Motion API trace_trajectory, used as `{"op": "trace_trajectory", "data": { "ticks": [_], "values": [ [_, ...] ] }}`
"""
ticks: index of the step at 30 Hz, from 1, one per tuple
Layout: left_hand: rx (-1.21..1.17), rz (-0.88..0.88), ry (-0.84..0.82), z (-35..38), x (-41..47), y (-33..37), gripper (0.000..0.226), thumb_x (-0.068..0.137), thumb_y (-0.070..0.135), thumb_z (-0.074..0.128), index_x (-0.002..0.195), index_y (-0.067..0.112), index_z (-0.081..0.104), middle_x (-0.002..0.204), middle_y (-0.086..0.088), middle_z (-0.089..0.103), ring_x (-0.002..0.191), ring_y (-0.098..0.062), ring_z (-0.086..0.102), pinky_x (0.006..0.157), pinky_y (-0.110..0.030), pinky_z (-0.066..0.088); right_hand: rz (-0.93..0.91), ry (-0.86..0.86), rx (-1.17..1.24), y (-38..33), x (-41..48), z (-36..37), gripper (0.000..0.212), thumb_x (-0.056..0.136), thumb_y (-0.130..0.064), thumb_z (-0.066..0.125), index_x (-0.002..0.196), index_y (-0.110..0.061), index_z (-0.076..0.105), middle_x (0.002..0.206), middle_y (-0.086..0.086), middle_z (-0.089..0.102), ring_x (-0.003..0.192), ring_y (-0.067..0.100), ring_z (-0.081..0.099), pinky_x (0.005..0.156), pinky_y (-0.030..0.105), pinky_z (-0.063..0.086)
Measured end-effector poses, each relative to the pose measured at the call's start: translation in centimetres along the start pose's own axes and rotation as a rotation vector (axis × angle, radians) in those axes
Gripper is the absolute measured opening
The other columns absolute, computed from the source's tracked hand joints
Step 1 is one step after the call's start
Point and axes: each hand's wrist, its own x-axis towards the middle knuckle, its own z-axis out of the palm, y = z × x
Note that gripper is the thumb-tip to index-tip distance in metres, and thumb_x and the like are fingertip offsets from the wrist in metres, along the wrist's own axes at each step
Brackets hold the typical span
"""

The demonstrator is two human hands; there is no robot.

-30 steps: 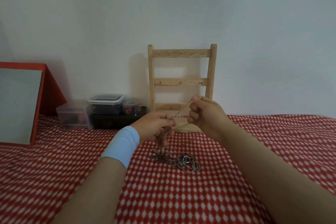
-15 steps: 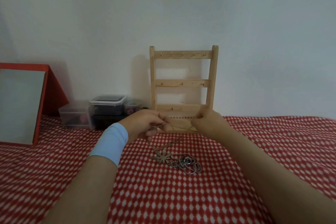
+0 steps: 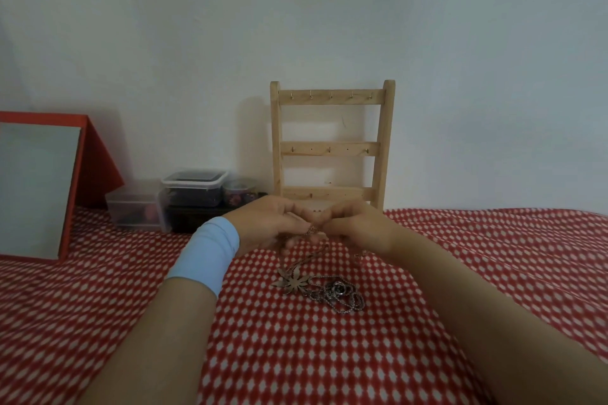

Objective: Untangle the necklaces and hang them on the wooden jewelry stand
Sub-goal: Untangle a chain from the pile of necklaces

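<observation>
The wooden jewelry stand leans upright against the wall, its three hook rails bare. Just in front of its base, my left hand and my right hand meet, both pinching a thin chain between their fingertips. That chain runs down to a flat leaf-shaped pendant lying on the cloth. Beside the pendant sits a tangled heap of silver necklaces. A light blue band wraps my left wrist.
A red and white patterned cloth covers the surface. Clear plastic boxes and a low clear tub stand left of the stand. A red-framed mirror leans at the far left. A pale wall rises behind.
Both hands have dropped lower and come together, so the chain stretched between them is now gathered at the fingertips. The pendant has been pulled out flat to the left of the heap.
</observation>
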Motion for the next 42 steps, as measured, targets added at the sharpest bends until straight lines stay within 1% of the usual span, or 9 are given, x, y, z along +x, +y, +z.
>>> {"op": "trace_trajectory", "data": {
  "ticks": [7,11,14,16,21,24,28,32,42],
  "values": [
    [0.396,0.048,0.074,-0.7,-0.1,0.3,0.017,0.095,0.016,0.061,0.109,0.016,0.071,0.087,0.004,0.077,0.060,-0.004,0.054,0.059,-0.015,0.046,-0.068,0.119,-0.086,-0.4,-0.4,-0.4,0.014,0.099,-0.012,0.062,0.096,-0.007,0.074,0.048,-0.023,0.059,0.044,-0.012,0.053,0.044,0.004,0.038],
    [0.428,0.107,0.148,-0.8,0.2,0.2,0.013,0.094,0.019,0.063,0.098,0.019,0.075,0.089,0.005,0.078,0.065,-0.006,0.059,0.065,-0.018,0.051,-0.058,0.162,-0.083,0.0,0.0,-0.2,0.012,0.096,-0.013,0.065,0.094,-0.007,0.076,0.058,-0.013,0.063,0.043,-0.005,0.051,0.046,0.007,0.039],
    [0.423,0.134,0.175,-0.6,0.3,0.0,0.016,0.096,0.022,0.060,0.092,0.020,0.075,0.083,0.008,0.077,0.062,-0.004,0.060,0.064,-0.018,0.051,-0.104,0.200,-0.139,0.3,0.2,0.1,0.008,0.091,-0.013,0.071,0.094,-0.017,0.077,0.084,-0.007,0.074,0.065,-0.004,0.065,0.064,0.013,0.051],
    [0.423,0.132,0.182,-0.4,0.4,-0.2,0.018,0.097,0.026,0.059,0.092,0.020,0.075,0.075,0.010,0.075,0.058,-0.003,0.059,0.063,-0.017,0.051,-0.128,0.204,-0.110,0.4,0.2,0.4,0.004,0.089,-0.016,0.074,0.092,-0.016,0.077,0.085,-0.006,0.076,0.072,-0.001,0.068,0.071,0.017,0.053],
    [0.383,0.100,0.213,0.0,0.8,-0.5,0.023,0.096,0.034,0.059,0.096,0.017,0.076,0.068,0.003,0.070,0.062,-0.013,0.058,0.068,-0.023,0.051,-0.147,0.258,-0.160,0.4,0.1,0.7,0.014,0.080,-0.030,0.085,0.083,-0.017,0.081,0.073,-0.011,0.073,0.053,-0.010,0.057,0.050,0.006,0.041],
    [0.308,0.117,0.226,0.2,0.8,-0.4,0.024,0.096,0.029,0.060,0.092,0.012,0.076,0.079,-0.005,0.075,0.065,-0.015,0.058,0.063,-0.022,0.050,-0.145,0.247,-0.096,0.3,0.1,0.7,0.011,0.088,-0.024,0.078,0.084,-0.014,0.080,0.069,-0.007,0.071,0.049,-0.007,0.054,0.052,0.009,0.042],
    [0.255,0.120,0.223,0.5,0.5,-0.2,0.021,0.096,0.026,0.061,0.093,0.012,0.076,0.075,0.004,0.075,0.054,-0.005,0.058,0.058,-0.019,0.050,-0.109,0.241,-0.032,0.2,0.0,0.6,0.011,0.088,-0.024,0.077,0.081,-0.018,0.081,0.067,-0.001,0.071,0.058,0.001,0.057,0.060,0.016,0.050],
    [0.186,0.137,0.209,0.6,0.5,-0.1,0.017,0.097,0.022,0.060,0.096,0.013,0.074,0.083,0.002,0.076,0.057,-0.005,0.062,0.057,-0.020,0.051,-0.078,0.224,0.058,0.1,-0.3,0.6,0.011,0.091,-0.022,0.074,0.086,-0.016,0.081,0.058,-0.010,0.066,0.052,0.002,0.051,0.049,0.014,0.042],
    [0.146,0.173,0.239,0.9,0.5,0.0,0.008,0.093,0.016,0.065,0.099,0.010,0.065,0.079,-0.004,0.076,0.061,-0.014,0.063,0.052,-0.021,0.046,-0.037,0.104,0.176,0.0,-0.4,0.2,0.007,0.090,-0.018,0.074,0.092,-0.016,0.081,0.064,-0.005,0.067,0.049,0.009,0.042,0.049,0.025,0.033]
  ]
}}
